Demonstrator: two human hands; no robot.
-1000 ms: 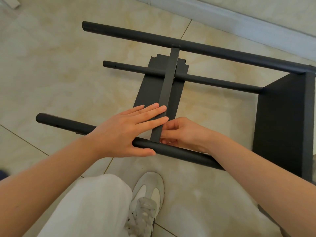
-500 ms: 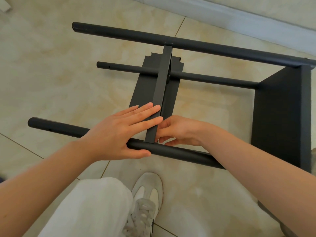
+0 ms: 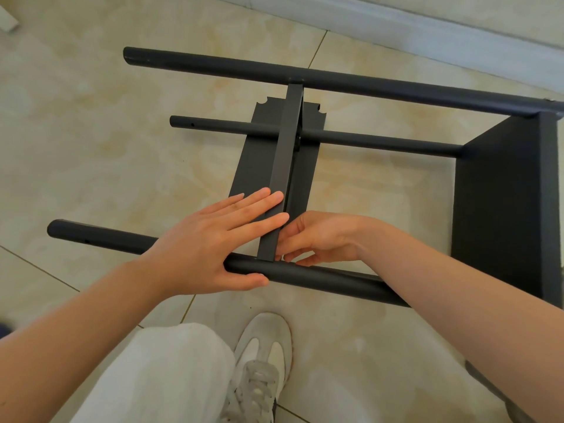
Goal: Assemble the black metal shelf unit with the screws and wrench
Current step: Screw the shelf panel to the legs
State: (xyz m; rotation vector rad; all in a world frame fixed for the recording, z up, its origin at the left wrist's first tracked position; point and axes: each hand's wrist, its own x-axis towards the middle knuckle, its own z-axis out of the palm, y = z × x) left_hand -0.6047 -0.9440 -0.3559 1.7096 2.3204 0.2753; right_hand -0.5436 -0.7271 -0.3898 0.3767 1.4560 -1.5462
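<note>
Head camera, looking down and forward: see the black shelf unit (image 3: 381,141) lying on its side on the tiled floor (image 3: 91,132), end panel (image 3: 503,193) off to the right. Follow the near post (image 3: 100,239) running left to right just ahead of the white shoe (image 3: 265,352), and the far post (image 3: 213,66) lying parallel, well beyond. Between them, note the middle shelf (image 3: 287,141) standing on edge, long axis pointing away from the body, crosswise to both posts, near end butting onto the near post.

Left hand (image 3: 207,248): laid flat, fingers (image 3: 262,206) straight across the shelf's upper edge, thumb (image 3: 244,280) pressed along the near post, clasping nothing, only bracing. Right hand (image 3: 320,239): reaching in from the right, fingers curled, fingertips (image 3: 282,254) gathered at the shelf-to-post corner. Cannot tell whether pinching a screw there, with the tips tucked against the metal. No wrench in sight.

Judged as fastening or seating of that near corner. Turns on one relation: joint lying immediately left of the right fingertips and between the left fingers and thumb, hence nearer the right hand for any threading, with the left holding the shelf square. Probably calls for entry from the shelf's right face, across its long axis rather than along it. Worth guarding against sideways tipping of the shelf on release of the flat hand.
</note>
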